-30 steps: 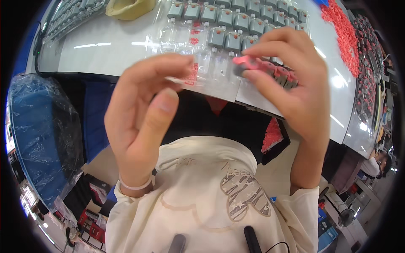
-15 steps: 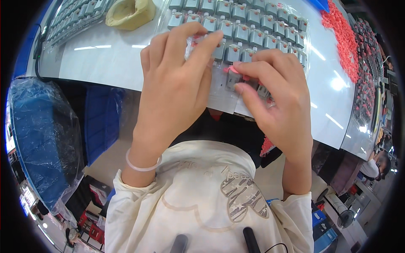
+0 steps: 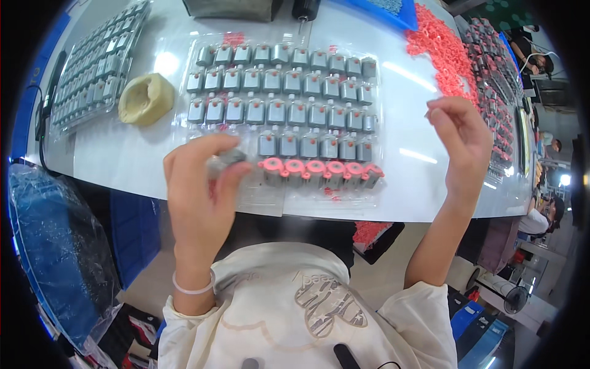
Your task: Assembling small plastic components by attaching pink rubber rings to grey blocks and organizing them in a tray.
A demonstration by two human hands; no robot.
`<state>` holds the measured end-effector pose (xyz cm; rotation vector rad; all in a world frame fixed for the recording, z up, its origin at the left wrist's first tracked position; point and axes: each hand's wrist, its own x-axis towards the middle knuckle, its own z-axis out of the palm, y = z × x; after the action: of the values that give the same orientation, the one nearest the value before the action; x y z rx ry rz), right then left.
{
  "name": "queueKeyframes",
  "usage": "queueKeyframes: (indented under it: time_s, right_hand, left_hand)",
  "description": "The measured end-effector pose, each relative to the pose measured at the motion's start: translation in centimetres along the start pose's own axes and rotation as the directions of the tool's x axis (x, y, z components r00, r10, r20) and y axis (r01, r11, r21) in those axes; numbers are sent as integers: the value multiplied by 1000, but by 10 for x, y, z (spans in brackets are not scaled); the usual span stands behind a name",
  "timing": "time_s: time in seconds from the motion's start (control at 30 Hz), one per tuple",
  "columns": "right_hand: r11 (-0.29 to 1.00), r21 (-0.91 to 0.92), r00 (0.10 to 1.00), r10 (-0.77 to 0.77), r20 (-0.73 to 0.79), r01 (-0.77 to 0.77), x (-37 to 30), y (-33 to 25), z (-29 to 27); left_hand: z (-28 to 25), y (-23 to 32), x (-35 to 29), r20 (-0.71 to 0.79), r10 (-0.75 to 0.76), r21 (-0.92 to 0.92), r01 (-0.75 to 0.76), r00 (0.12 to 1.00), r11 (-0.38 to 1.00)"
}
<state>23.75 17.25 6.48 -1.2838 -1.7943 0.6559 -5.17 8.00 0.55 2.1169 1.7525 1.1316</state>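
My left hand [image 3: 200, 184] pinches a small grey metal motor [image 3: 231, 157] between thumb and fingers, just over the near-left part of a clear plastic tray [image 3: 261, 200]. Rows of similar grey motors [image 3: 275, 81] stand in the tray, each with a reddish dot on its side. Along the nearest row, several motors wear pink plastic rings [image 3: 315, 167] on top. Off to the right, my right hand [image 3: 464, 135] is raised above the white table with its fingertips drawn together. Whether anything small sits between them cannot be made out.
A heap of pink plastic parts [image 3: 439, 49] lies at the far right, beside trays of pink-topped motors [image 3: 491, 92]. A yellowish hollow block [image 3: 146, 100] and another motor tray [image 3: 92, 74] are on the left. A black electric screwdriver [image 3: 305, 9] hangs or lies at the back.
My right hand has left the motor it was fitting a pink ring on and moved right, toward the pink heap. My left hand has moved left and lower and now holds a motor. The view has shifted.
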Motion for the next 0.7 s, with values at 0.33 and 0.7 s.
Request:
queueKeyframes:
  time_s: [0.33,0.7]
  right_hand:
    - [865,-476,988,-146,57,156,104,109,-18]
    - [890,-456,1000,-25,0,22,96,93,-20]
  left_hand:
    - [-38,-4,-23,1,-589,-892,267,808,365]
    - [-53,22,-40,270,-521,-823,475,810,312]
